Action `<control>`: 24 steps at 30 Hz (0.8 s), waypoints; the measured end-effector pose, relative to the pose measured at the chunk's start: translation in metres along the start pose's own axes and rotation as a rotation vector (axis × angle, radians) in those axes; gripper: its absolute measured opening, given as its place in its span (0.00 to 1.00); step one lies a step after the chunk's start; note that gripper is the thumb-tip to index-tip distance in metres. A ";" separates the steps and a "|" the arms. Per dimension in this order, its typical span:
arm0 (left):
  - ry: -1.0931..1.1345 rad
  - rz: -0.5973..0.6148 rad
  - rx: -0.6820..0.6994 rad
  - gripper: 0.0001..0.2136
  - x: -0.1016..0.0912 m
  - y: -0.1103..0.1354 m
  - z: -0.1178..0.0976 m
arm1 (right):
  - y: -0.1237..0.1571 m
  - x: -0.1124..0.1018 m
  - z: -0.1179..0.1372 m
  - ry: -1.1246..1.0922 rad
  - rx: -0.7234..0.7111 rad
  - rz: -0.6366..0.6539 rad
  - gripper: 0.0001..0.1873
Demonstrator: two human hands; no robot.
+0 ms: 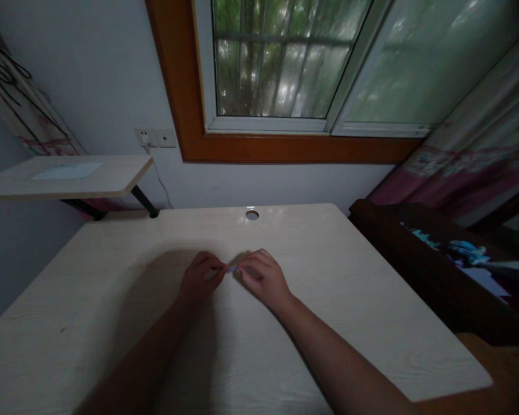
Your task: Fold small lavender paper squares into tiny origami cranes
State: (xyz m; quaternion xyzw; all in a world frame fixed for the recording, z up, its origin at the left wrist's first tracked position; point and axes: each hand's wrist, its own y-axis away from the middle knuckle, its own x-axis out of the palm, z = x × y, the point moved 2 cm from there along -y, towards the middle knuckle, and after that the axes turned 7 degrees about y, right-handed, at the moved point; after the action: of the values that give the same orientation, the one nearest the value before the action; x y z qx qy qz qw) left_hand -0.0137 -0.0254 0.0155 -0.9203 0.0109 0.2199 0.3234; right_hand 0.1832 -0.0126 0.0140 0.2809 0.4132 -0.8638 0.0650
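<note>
Over the middle of a pale wood-grain desk [328, 259], both hands meet at a small purplish-white piece [232, 269]. Its kind is too small to make out. My left hand [202, 276] pinches its left end between thumb and fingertips. At its right end, my right hand [263, 276] pinches in the same way, with the other fingers curled. Only a short stretch of the piece shows between the fingertips; the rest is hidden by them.
A round cable hole [252, 215] lies near the desk's back edge. At the left rises a small shelf [125, 176] on black legs, with a white sheet [69, 170] on it. Wall sockets [155, 138] and a window [281, 63] are behind. A dark wooden cabinet [393, 242] bearing clutter stands right.
</note>
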 end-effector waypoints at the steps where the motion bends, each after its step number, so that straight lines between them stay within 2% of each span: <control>1: 0.018 -0.010 -0.025 0.02 -0.001 -0.001 0.000 | 0.000 -0.001 -0.002 -0.004 0.019 -0.024 0.04; 6: 0.094 -0.056 -0.138 0.02 -0.008 -0.002 0.006 | 0.000 -0.008 -0.015 0.000 0.198 -0.170 0.04; 9: 0.129 -0.088 -0.177 0.03 -0.009 -0.001 0.011 | 0.000 -0.011 -0.015 -0.008 0.253 -0.202 0.04; 12: 0.156 -0.082 -0.177 0.04 -0.007 0.000 0.012 | -0.001 -0.010 -0.009 -0.060 0.224 -0.149 0.03; 16: 0.152 -0.046 -0.158 0.03 -0.004 -0.001 0.007 | -0.003 -0.003 0.000 -0.110 0.124 -0.024 0.09; 19: 0.165 -0.023 -0.142 0.03 -0.002 -0.002 0.005 | -0.002 0.002 0.001 -0.100 0.070 0.040 0.05; 24: 0.164 -0.028 -0.145 0.04 -0.002 -0.002 0.006 | 0.000 0.001 -0.003 -0.111 0.082 0.026 0.06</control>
State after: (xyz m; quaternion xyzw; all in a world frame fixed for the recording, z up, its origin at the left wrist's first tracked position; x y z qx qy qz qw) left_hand -0.0175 -0.0207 0.0136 -0.9563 0.0084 0.1394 0.2570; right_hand 0.1834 -0.0107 0.0119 0.2403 0.3693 -0.8934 0.0875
